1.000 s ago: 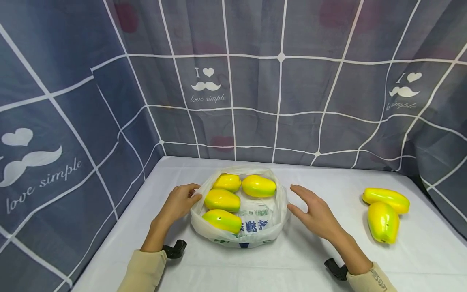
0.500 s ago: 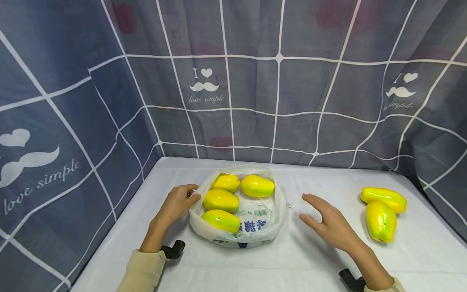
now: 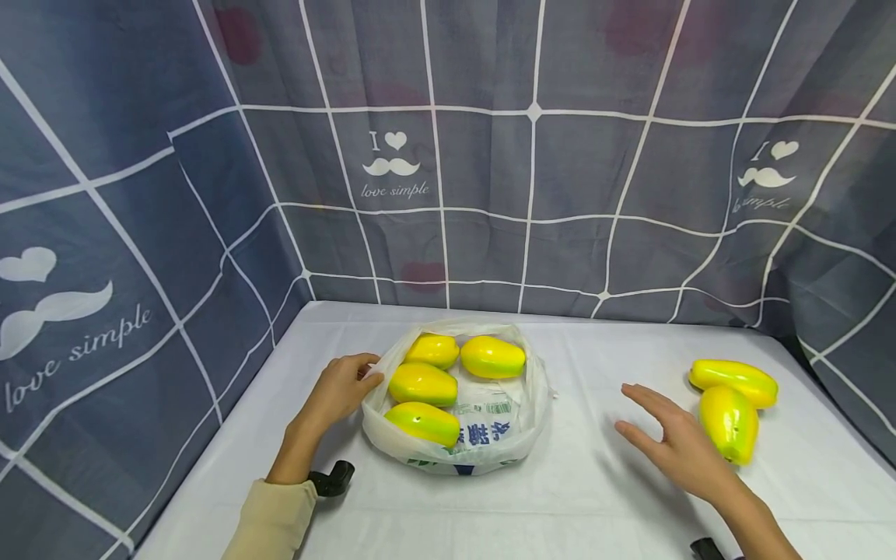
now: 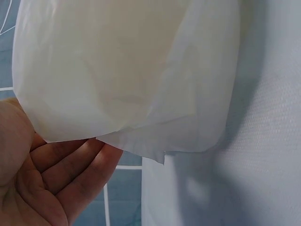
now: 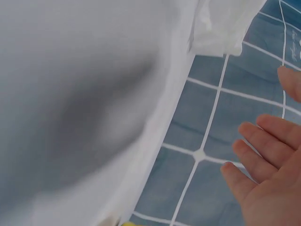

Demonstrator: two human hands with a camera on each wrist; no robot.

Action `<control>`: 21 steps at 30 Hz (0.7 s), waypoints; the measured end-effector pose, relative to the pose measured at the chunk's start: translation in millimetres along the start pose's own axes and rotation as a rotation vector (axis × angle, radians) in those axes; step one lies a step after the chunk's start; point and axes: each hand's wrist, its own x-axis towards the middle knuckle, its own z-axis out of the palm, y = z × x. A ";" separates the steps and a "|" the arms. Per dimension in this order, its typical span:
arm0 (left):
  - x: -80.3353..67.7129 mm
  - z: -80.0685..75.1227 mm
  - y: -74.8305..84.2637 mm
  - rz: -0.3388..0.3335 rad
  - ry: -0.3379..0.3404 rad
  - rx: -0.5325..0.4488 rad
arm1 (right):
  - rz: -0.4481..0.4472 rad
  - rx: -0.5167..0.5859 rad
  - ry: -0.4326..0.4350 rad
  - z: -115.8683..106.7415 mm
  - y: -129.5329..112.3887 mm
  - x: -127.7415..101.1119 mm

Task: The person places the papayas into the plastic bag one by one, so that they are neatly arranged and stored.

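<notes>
A white plastic bag [image 3: 521,447] sits mid-table with its mouth spread wide. Several yellow-green papayas [image 3: 423,384] lie inside it, mostly toward its left side. My left hand [image 3: 343,389] pinches the bag's left rim; in the left wrist view the bag's edge [image 4: 127,94] passes between thumb and fingers and hides the fingertips. Over the table to the right of the bag is my right hand [image 3: 675,443], fingers loosely spread and holding nothing. Two more papayas [image 3: 728,424] rest against each other just beyond it, one lengthwise and one crosswise behind.
White cloth covers the table [image 3: 560,498]. A dark grey checked curtain [image 3: 490,171] with white lines rises behind the table and along its left side. Each wrist carries a black camera mount, such as the left one [image 3: 332,478].
My right hand has moved right, away from the bag's right rim toward the two loose papayas. My left hand keeps its place at the bag's left rim.
</notes>
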 end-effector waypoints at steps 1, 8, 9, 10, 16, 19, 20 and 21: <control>-0.2 0.0 0.1 0.000 0.000 0.000 | 0.008 -0.003 -0.001 -2.5 1.1 -2.1; -1.1 -0.3 0.4 0.026 0.014 -0.004 | 0.063 -0.025 0.007 -19.3 12.6 -15.2; -1.4 -0.3 0.6 0.028 0.014 -0.005 | 0.066 -0.020 0.013 -21.3 15.3 -16.2; -1.7 -0.4 0.7 0.028 0.014 -0.005 | 0.071 -0.017 0.020 -23.8 17.7 -16.9; -1.6 -0.1 0.9 0.018 0.010 -0.003 | 0.177 -0.039 0.053 -44.7 40.9 -18.5; -1.2 0.2 1.3 0.018 0.007 -0.004 | 0.278 -0.078 0.050 -56.0 53.9 -19.7; -1.2 0.3 1.5 0.017 0.006 -0.004 | 0.307 -0.095 0.045 -58.8 57.8 -19.8; -1.3 0.3 1.9 0.016 0.005 -0.005 | 0.329 -0.104 0.044 -61.3 61.3 -19.7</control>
